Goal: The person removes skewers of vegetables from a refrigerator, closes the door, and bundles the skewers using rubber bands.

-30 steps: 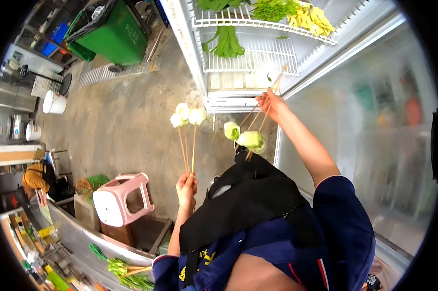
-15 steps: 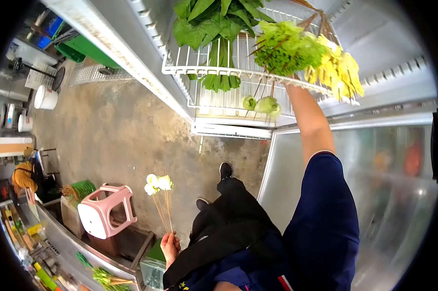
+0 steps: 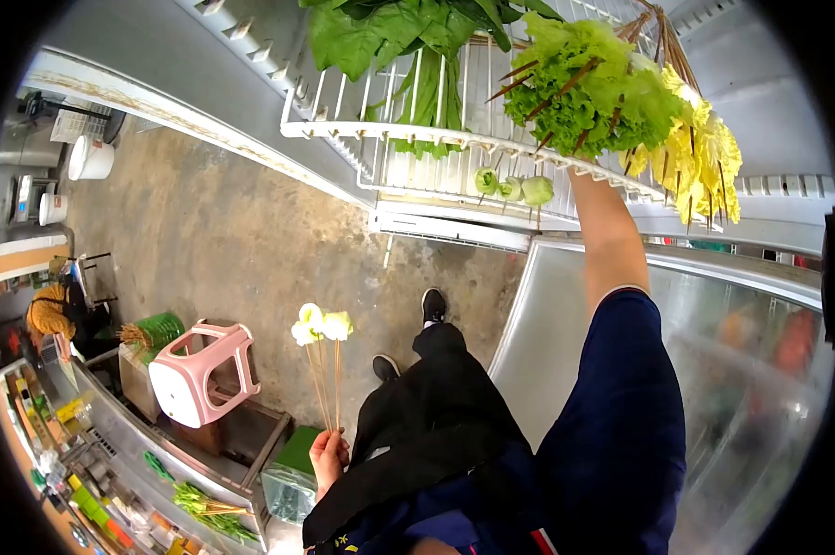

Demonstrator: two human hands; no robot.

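My left hand (image 3: 328, 455) is closed around the thin sticks of several skewers, with pale cabbage-like pieces (image 3: 315, 324) on their upper ends. My right forearm (image 3: 612, 236) reaches into an upright fridge, below the upper wire shelf (image 3: 389, 129); shelf and greens hide that hand and its fingers. Skewered green lettuce (image 3: 602, 92) hangs over the shelf's front edge, beside yellowish leaf skewers (image 3: 699, 166). Large dark green leaves (image 3: 371, 42) lie to their left. On a lower shelf, small pale green rolls on skewers (image 3: 512, 189) sit left of my forearm.
The fridge's glass door (image 3: 565, 324) stands open at the right. A pink and white stool (image 3: 181, 388) is at the left, by a metal counter (image 3: 149, 435) with leafy skewers (image 3: 209, 509). Another person (image 3: 52, 310) bends at the far left. White buckets (image 3: 91, 159) stand farther back.
My view has shifted slightly, and more of the pale rolls shows on the lower shelf. The skewers in my left hand are a little higher. My right arm still reaches under the upper shelf.
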